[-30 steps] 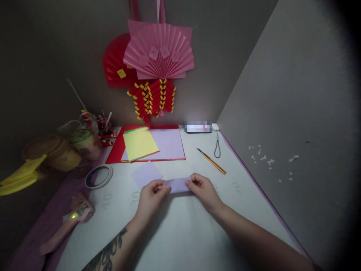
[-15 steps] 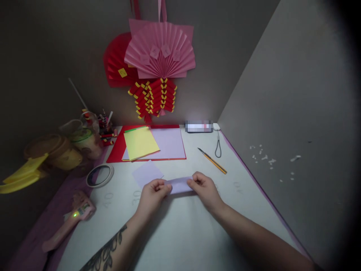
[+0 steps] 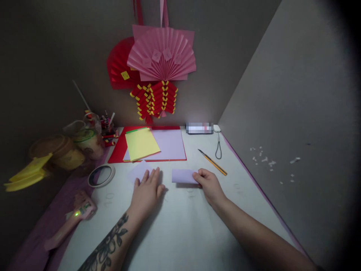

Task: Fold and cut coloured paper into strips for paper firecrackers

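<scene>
My right hand (image 3: 208,186) pinches the right end of a folded strip of lavender paper (image 3: 182,176), held just over the white work surface (image 3: 175,226). My left hand (image 3: 148,192) lies palm down with its fingers stretched out. Its fingertips rest on a flat lavender paper square (image 3: 137,172), whose lower right part they cover. Behind the hands, a craft knife (image 3: 213,162) with an orange handle lies aslant on the table.
Yellow paper (image 3: 142,145) lies on larger lavender and red sheets at the back. On the left are a tape roll (image 3: 113,175), a pink glue gun (image 3: 81,210) with a lit green light, and cups (image 3: 88,143). Paper fans (image 3: 163,49) hang on the wall.
My left hand has let go of the folded paper, moved left and spread onto the lavender square, which has shifted left. My right hand keeps the folded paper, now slightly farther back.
</scene>
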Demonstrator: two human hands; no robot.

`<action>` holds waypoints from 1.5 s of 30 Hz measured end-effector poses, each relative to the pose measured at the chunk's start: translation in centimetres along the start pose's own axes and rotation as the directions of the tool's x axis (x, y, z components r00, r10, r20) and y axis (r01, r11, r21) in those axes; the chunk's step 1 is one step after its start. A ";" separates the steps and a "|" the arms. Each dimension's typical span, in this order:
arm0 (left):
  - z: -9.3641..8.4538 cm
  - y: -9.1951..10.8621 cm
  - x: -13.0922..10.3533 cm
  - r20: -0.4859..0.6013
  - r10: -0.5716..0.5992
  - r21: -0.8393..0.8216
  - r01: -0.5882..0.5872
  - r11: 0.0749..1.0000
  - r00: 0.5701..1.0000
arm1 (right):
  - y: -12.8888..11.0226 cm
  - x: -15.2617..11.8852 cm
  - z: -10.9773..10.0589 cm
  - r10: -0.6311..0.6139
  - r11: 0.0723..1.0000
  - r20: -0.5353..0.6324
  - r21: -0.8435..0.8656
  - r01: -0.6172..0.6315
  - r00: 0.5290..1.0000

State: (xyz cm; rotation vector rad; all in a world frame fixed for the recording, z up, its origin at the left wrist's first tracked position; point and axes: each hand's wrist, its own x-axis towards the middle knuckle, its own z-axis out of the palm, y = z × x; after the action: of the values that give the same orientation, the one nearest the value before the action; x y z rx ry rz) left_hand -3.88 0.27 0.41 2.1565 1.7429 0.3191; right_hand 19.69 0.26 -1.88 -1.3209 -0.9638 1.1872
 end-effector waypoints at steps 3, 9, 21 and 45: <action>-0.2 -0.2 0.2 -0.174 -0.065 -0.070 0.054 0.996 0.982 | 0.3 0.2 0.2 -0.037 0.998 0.020 -0.042 0.037 0.999; 0.2 1.2 -0.1 -0.122 -0.083 -0.825 -0.054 0.563 0.989 | 0.1 -0.4 0.7 -0.129 0.987 0.085 -0.083 0.136 0.988; 0.8 2.9 -0.7 0.061 -0.309 -0.936 0.162 0.313 0.949 | -0.9 -1.9 1.2 -0.273 0.946 0.154 -0.139 0.294 0.950; 0.9 2.8 -0.7 0.138 -0.312 -0.955 0.209 0.209 0.940 | -0.4 -1.9 1.0 -0.255 0.950 0.154 -0.143 0.277 0.954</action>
State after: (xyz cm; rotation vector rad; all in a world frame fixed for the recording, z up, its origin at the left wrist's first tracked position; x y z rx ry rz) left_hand -1.14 -1.01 0.74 0.8778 1.2677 1.0781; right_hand 18.40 -1.34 -1.18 -1.2016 -1.3176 1.0137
